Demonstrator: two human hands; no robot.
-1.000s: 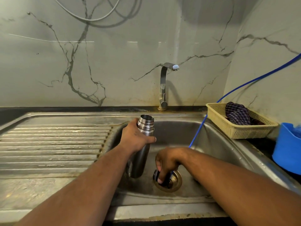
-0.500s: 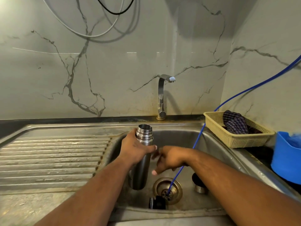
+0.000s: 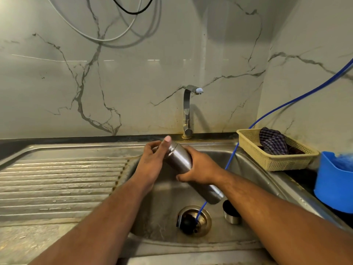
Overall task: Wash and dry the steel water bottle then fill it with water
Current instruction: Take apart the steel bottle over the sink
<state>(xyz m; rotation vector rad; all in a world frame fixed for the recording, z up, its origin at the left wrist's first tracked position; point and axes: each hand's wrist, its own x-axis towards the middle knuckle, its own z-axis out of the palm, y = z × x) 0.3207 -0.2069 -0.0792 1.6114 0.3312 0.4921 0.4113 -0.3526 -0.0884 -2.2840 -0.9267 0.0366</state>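
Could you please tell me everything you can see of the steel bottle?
The bottle is a slim cylinder of brushed, dull-shining steel that narrows to a neck. It is held in the air over the sink, tilted, with the neck up toward the back left and the flat base down toward the right. The right hand grips its middle. The left hand holds the neck end and hides the mouth, so I cannot tell whether it is capped. No water falls on it.
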